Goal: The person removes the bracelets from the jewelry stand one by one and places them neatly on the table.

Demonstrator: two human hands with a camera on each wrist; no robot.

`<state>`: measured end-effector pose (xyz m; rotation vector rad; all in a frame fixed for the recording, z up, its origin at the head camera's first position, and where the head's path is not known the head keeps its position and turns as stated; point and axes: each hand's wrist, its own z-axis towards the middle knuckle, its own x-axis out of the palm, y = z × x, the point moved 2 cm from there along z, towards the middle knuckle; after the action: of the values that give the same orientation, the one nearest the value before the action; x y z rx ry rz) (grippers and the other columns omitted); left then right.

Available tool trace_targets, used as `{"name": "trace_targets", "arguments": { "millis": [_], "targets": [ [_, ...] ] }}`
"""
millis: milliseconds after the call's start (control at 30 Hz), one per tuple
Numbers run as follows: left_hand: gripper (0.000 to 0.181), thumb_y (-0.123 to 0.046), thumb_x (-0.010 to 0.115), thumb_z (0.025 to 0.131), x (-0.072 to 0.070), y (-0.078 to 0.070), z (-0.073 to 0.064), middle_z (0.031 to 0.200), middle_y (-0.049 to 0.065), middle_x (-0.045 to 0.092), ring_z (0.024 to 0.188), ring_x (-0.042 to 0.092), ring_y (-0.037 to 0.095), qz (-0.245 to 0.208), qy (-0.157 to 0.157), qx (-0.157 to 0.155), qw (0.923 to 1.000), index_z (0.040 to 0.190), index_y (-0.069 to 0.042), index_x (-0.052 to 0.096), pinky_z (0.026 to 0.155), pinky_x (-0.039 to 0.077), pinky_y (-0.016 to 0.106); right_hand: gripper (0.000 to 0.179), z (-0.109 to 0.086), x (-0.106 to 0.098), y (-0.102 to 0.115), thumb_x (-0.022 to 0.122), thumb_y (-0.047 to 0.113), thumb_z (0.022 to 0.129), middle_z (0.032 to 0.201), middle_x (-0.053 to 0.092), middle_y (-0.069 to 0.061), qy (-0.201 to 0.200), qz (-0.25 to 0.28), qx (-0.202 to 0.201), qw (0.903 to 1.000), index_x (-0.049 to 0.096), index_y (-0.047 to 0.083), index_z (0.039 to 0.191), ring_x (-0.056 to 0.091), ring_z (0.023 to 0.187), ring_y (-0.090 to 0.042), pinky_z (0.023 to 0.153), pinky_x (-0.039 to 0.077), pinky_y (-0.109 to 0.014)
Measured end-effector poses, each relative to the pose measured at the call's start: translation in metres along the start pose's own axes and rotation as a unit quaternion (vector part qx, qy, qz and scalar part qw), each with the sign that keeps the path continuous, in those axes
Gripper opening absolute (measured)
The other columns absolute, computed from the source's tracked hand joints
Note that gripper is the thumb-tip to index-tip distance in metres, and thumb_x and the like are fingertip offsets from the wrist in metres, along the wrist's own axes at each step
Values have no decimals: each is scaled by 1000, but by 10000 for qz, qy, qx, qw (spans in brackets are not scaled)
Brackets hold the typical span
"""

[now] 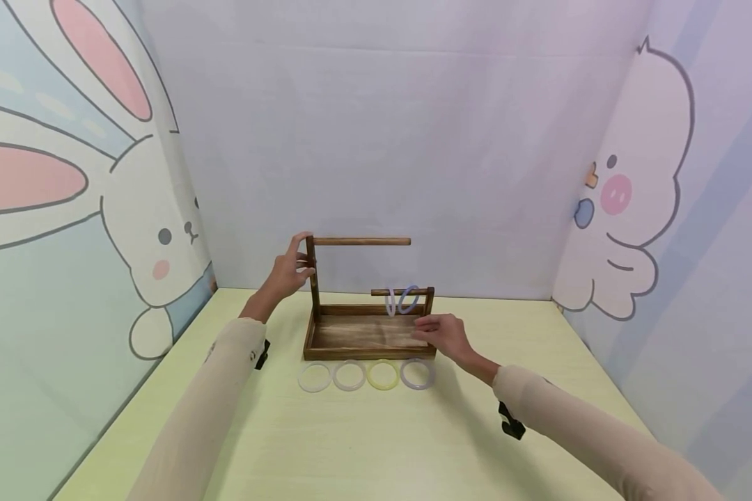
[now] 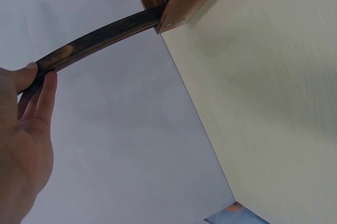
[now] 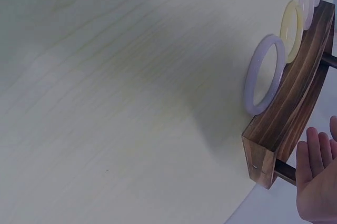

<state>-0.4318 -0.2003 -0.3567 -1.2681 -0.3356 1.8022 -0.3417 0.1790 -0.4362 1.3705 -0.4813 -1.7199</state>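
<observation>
A dark wooden stand (image 1: 370, 353) has a tray base, a tall post with a long bar on the left, and a short post with a shorter bar on the right. My left hand (image 1: 285, 275) grips the tall post (image 2: 95, 40) near its top, thumb on one side and fingers on the other. At the tray's right end, my right hand (image 1: 445, 335) is beside the short post, fingers fairly straight; whether it touches the wood cannot be told. A pale pink bangle (image 1: 389, 304) and a blue bangle (image 1: 402, 305) hang on the short bar.
Along the tray's front lie a whitish bangle (image 1: 315, 390), a pale pinkish bangle (image 1: 349, 389), a yellow bangle (image 1: 383, 388) and a lilac bangle (image 3: 250, 84) on the light table (image 1: 351, 445). Cartoon-printed cloth walls (image 1: 388, 153) enclose the back and sides.
</observation>
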Motion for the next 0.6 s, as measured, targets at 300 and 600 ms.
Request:
{"name": "trace_targets", "arguments": {
  "millis": [300,600],
  "targets": [
    [83,8,65,98,0,-1,0,127,31,65,123,64,46,-82,17,-18,10000,159,-27,22,95,57,57,23,9,4,8,84,14,89,95,80,-10,-104,78,-4,9999,81,3,109,78,91,-25,76,62,-31],
    [82,7,65,98,0,0,0,127,31,65,123,64,46,-63,33,-53,10000,160,-25,21,94,57,58,27,17,9,12,85,11,88,96,80,-12,-104,148,-141,9997,79,-2,110,78,91,-27,69,61,-25]
  ]
}}
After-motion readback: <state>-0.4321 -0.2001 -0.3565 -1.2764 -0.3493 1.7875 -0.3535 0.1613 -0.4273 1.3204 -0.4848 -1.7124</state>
